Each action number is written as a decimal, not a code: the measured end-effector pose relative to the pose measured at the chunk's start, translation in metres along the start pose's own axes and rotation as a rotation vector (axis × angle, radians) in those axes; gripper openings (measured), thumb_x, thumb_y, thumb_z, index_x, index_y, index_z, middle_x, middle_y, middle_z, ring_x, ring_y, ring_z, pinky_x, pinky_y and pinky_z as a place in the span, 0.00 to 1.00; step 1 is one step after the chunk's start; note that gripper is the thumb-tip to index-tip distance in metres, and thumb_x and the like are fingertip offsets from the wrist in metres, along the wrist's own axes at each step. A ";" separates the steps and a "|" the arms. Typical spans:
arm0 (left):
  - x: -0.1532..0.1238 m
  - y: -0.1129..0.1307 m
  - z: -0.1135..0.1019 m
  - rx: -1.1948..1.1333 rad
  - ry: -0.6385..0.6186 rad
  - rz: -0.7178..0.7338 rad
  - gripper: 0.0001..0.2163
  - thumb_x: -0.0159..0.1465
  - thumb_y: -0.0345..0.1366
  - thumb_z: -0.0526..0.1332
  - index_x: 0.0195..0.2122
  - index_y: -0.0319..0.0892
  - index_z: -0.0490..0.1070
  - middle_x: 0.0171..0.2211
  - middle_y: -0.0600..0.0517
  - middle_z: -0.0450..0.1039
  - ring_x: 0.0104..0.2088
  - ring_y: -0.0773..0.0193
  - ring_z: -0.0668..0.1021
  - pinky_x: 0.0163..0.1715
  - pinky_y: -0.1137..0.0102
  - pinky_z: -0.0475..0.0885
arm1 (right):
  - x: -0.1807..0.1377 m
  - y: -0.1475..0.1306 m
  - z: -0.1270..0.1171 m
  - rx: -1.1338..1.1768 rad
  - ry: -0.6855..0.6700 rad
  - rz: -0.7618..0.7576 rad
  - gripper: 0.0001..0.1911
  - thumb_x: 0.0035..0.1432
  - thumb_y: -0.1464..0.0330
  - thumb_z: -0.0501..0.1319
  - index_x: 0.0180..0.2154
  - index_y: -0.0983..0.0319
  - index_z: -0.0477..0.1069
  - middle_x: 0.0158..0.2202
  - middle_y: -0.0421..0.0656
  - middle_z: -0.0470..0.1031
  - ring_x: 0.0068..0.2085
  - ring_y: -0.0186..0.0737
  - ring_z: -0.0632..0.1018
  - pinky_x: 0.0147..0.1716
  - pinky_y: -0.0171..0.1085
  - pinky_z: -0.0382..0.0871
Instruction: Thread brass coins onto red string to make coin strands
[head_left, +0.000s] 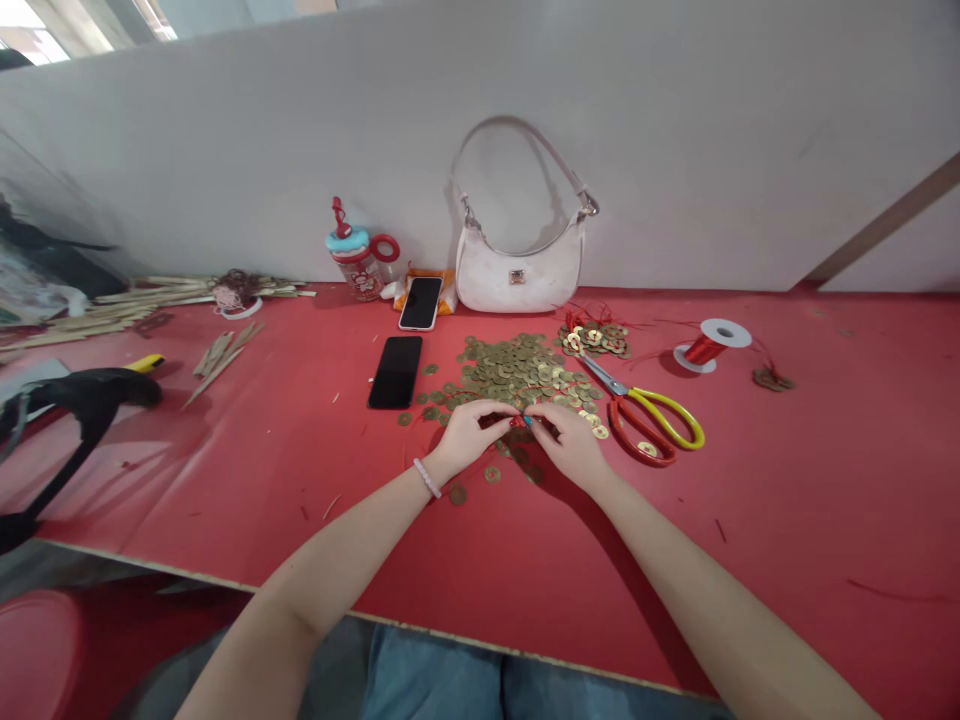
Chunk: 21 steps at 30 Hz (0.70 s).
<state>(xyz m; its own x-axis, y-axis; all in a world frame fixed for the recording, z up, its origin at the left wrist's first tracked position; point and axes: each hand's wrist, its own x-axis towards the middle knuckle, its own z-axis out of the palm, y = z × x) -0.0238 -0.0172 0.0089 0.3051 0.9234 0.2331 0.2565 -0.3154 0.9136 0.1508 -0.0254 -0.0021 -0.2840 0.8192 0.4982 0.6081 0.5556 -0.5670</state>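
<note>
My left hand (471, 432) and my right hand (568, 440) meet fingertip to fingertip above a pile of brass coins (510, 365). Both are closed in a pinch on thin red string, which trails faintly across the table beside my left wrist. The fingers mostly hide the pinched part, and I cannot tell whether a coin is on it. Loose coins lie under and around the hands. Right of the pile rest scissors (637, 400) with one red and one yellow handle loop. Behind their blades sits a bunch of coins tied with red string (596, 338).
On the red table (787, 500) stand a spool of red string (709, 347), a white handbag (517, 270) and a cup with a straw (360, 265). Two phones (395, 372) lie left of the coins. Flat wooden strips (127, 305) and a black curved object (82, 400) are farther left.
</note>
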 end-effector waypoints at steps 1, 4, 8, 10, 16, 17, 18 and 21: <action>0.000 0.000 0.000 0.007 0.000 0.007 0.06 0.55 0.32 0.60 0.33 0.40 0.75 0.35 0.49 0.77 0.36 0.64 0.77 0.40 0.69 0.71 | 0.000 0.000 0.000 0.003 -0.002 -0.001 0.07 0.55 0.72 0.52 0.33 0.60 0.68 0.32 0.44 0.76 0.33 0.39 0.76 0.32 0.39 0.70; 0.000 0.000 0.000 0.027 0.003 0.030 0.06 0.55 0.32 0.59 0.33 0.40 0.75 0.34 0.49 0.77 0.36 0.64 0.77 0.40 0.69 0.71 | 0.000 -0.001 0.000 0.009 -0.002 -0.014 0.08 0.55 0.72 0.51 0.34 0.61 0.68 0.31 0.44 0.75 0.33 0.39 0.75 0.33 0.38 0.69; 0.000 -0.001 0.001 0.025 0.029 0.022 0.06 0.55 0.31 0.59 0.33 0.40 0.74 0.34 0.49 0.77 0.35 0.65 0.77 0.39 0.70 0.71 | -0.001 -0.002 -0.002 -0.013 -0.028 -0.067 0.07 0.56 0.71 0.52 0.35 0.61 0.67 0.33 0.45 0.74 0.35 0.39 0.74 0.36 0.39 0.67; 0.000 -0.001 0.002 0.024 0.044 0.007 0.06 0.55 0.30 0.59 0.32 0.39 0.74 0.33 0.49 0.77 0.34 0.65 0.77 0.38 0.70 0.71 | -0.001 -0.001 -0.001 -0.044 -0.025 -0.102 0.06 0.56 0.71 0.53 0.35 0.61 0.67 0.33 0.45 0.73 0.36 0.40 0.73 0.37 0.41 0.66; 0.000 -0.001 0.003 0.098 0.006 0.016 0.06 0.55 0.31 0.58 0.32 0.40 0.74 0.33 0.50 0.76 0.34 0.65 0.76 0.39 0.70 0.70 | 0.000 0.001 -0.001 -0.106 0.059 -0.164 0.06 0.58 0.71 0.52 0.35 0.61 0.68 0.33 0.45 0.73 0.36 0.40 0.72 0.37 0.41 0.65; 0.000 -0.001 0.003 0.113 -0.009 0.021 0.06 0.55 0.32 0.58 0.32 0.40 0.74 0.33 0.50 0.76 0.34 0.65 0.76 0.39 0.70 0.70 | 0.000 0.000 -0.001 -0.111 0.069 -0.175 0.06 0.58 0.71 0.53 0.35 0.61 0.68 0.32 0.45 0.73 0.35 0.40 0.72 0.37 0.40 0.65; 0.000 -0.001 0.003 0.121 -0.029 0.024 0.06 0.55 0.32 0.58 0.32 0.39 0.73 0.33 0.50 0.76 0.34 0.65 0.76 0.39 0.70 0.70 | 0.000 0.000 -0.002 -0.116 0.077 -0.182 0.06 0.58 0.71 0.53 0.35 0.61 0.68 0.32 0.45 0.73 0.35 0.40 0.72 0.36 0.40 0.65; -0.001 0.001 0.001 0.105 -0.121 0.035 0.06 0.56 0.32 0.58 0.33 0.39 0.73 0.33 0.50 0.75 0.34 0.66 0.75 0.39 0.71 0.69 | 0.000 -0.002 -0.004 -0.114 0.093 -0.185 0.06 0.58 0.71 0.53 0.34 0.61 0.69 0.32 0.45 0.74 0.35 0.39 0.72 0.36 0.40 0.65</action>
<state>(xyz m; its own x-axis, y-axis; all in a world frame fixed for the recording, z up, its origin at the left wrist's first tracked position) -0.0228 -0.0183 0.0093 0.4219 0.8803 0.2169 0.3361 -0.3741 0.8643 0.1523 -0.0269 0.0013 -0.3321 0.6858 0.6476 0.6335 0.6708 -0.3856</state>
